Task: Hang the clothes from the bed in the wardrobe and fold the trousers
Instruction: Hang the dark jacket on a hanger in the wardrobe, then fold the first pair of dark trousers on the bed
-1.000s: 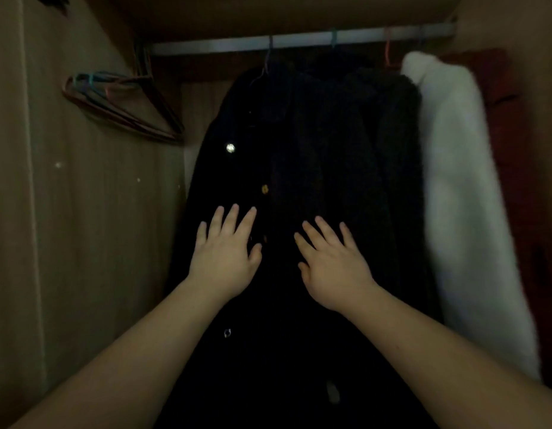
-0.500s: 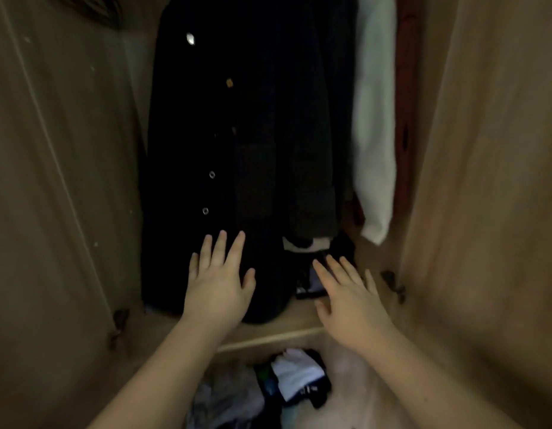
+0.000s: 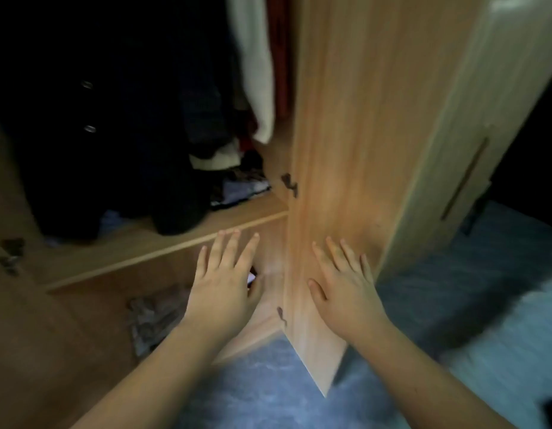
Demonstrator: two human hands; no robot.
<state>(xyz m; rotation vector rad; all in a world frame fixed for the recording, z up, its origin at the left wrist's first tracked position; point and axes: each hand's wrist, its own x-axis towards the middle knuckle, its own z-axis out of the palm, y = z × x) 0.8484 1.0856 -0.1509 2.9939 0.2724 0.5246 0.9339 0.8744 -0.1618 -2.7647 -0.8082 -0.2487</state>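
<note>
Reaching forward with both arms, fingers straight and spread, nothing held in either: left hand point(image 3: 222, 284) stretched out in front of the lower compartment of the wardrobe point(image 3: 163, 246), just under the front edge of the shelf; right hand point(image 3: 345, 286) laid palm-down over the inner face of the open wardrobe door point(image 3: 355, 150), though actual contact with the wood cannot be told through the blur. Hanging in the upper compartment, a black coat point(image 3: 92, 119) with two pale round buttons, hem bunched on the shelf board; just right of it further dark garments point(image 3: 206, 97), then a white garment point(image 3: 256, 63), then a strip of red cloth point(image 3: 280, 51) against the door side. Piled at the back of the shelf below the white garment, a small heap of mixed clothes point(image 3: 237, 184). Lying in the lower compartment, left of the left wrist, a crumpled grey cloth point(image 3: 150, 317). Fixed at the door's inner edge, two dark hinges point(image 3: 290, 184), one at shelf height and one near the bottom. Underfoot, blue floor point(image 3: 268, 382). No bed or trousers within view.
</note>
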